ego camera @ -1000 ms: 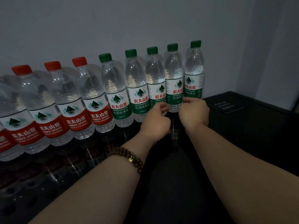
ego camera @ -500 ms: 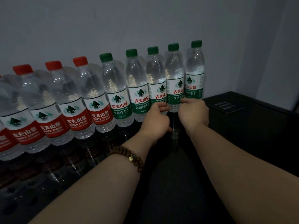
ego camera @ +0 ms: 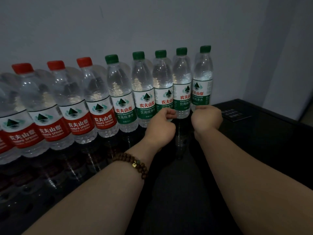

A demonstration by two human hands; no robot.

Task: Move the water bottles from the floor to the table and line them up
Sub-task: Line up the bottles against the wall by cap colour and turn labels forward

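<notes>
A row of water bottles stands upright along the wall on a glossy black table (ego camera: 186,192): red-capped bottles (ego camera: 77,106) on the left and several green-capped ones (ego camera: 124,106) on the right. My left hand (ego camera: 160,127), with a bead bracelet on its wrist, curls around the base of the third green bottle from the right (ego camera: 162,85). My right hand (ego camera: 207,118) curls around the base of the rightmost green bottle (ego camera: 202,82). The green bottle (ego camera: 182,92) between them stands free, its base showing between my hands.
The grey wall is directly behind the row. A small dark card (ego camera: 236,114) with pale print lies on the table to the right of the bottles. The table's right edge (ego camera: 277,116) runs close to a wall corner.
Hardly anything differs. Both hands stay at the bottle bases, and my right hand has edged slightly to the right.
</notes>
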